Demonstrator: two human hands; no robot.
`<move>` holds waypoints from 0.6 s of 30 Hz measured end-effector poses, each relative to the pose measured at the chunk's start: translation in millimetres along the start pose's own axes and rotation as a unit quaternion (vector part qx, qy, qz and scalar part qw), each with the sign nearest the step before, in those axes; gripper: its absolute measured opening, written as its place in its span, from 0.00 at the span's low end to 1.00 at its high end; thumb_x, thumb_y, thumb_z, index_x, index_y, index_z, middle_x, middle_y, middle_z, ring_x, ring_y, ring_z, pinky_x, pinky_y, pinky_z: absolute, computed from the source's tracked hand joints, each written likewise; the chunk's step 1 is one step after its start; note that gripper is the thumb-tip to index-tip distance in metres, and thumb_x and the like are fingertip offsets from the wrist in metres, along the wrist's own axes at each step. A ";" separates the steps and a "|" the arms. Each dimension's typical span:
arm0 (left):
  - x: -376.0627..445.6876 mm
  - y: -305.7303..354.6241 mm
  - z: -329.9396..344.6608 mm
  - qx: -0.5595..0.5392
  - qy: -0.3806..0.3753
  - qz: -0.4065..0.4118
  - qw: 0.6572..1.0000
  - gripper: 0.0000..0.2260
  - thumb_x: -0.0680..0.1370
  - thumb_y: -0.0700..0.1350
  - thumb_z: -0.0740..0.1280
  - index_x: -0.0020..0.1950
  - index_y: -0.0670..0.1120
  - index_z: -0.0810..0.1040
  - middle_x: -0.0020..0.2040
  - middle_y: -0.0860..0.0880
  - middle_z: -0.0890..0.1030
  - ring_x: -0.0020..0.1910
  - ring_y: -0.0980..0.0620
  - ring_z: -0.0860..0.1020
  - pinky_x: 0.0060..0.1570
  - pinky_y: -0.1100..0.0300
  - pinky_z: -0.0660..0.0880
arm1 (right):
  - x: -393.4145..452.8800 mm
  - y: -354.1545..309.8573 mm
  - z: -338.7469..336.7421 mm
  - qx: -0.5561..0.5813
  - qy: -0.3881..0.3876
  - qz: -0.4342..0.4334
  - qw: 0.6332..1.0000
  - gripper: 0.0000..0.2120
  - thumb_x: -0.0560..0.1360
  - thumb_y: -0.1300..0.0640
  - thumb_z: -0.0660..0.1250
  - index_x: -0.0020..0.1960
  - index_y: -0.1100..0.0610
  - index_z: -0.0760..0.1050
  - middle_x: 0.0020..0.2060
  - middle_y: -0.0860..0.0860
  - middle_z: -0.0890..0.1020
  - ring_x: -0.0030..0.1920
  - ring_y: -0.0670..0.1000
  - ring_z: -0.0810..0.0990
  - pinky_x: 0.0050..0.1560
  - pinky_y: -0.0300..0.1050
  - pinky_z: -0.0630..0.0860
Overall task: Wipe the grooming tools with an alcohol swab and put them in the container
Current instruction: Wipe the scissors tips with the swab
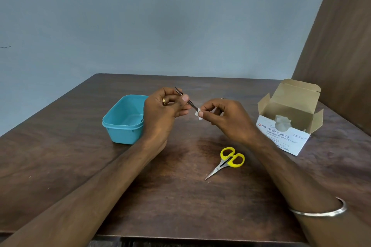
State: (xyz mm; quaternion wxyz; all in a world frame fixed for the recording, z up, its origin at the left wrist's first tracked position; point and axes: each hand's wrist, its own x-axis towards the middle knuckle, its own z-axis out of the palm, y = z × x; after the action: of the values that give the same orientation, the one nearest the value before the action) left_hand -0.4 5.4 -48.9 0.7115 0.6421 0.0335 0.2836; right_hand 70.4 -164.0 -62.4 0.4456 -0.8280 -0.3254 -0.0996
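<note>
Over the middle of the dark wooden desk (pixel 180 196) the person holds a slim metal tweezers (pixel 185 99) slanting down to the right, above the surface. The left hand (pixel 160 114) grips its upper part, fingers (pixel 184 98) curled round the shaft, a gold ring (pixel 164 101) on one of them. The right hand (pixel 226 120) pinches a small white alcohol swab (pixel 198 114) between thumb and forefinger, folded round the lower end of the tweezers. Just behind the left hand sits an open teal container (pixel 124 124), partly hidden by it; what lies inside I cannot make out. Nearer the desk's front edge lie yellow-handled scissors (pixel 226 161), blades together, tips pointing left and toward the front. At the right stands an opened box of alcohol swabs (pixel 289 124). A silver bangle (pixel 321 211) circles the right forearm.
</note>
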 end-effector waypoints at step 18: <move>-4.8 -3.2 0.0 0.030 -0.106 -0.048 0.993 0.09 0.74 0.41 0.74 0.54 0.43 0.84 0.42 0.44 0.87 0.43 0.45 0.86 0.46 0.53 0.83 | 1.2 -11.3 -4.5 0.339 0.103 0.073 0.932 0.03 0.77 0.60 0.71 0.47 0.58 0.83 0.42 0.53 0.85 0.37 0.52 0.78 0.30 0.45 0.74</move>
State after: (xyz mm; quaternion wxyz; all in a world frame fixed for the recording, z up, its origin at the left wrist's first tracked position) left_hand -3.3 3.2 -53.4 0.7044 0.6870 -0.0032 0.1786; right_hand 64.8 -162.7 -51.6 0.7368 -0.6346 -0.2306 -0.0350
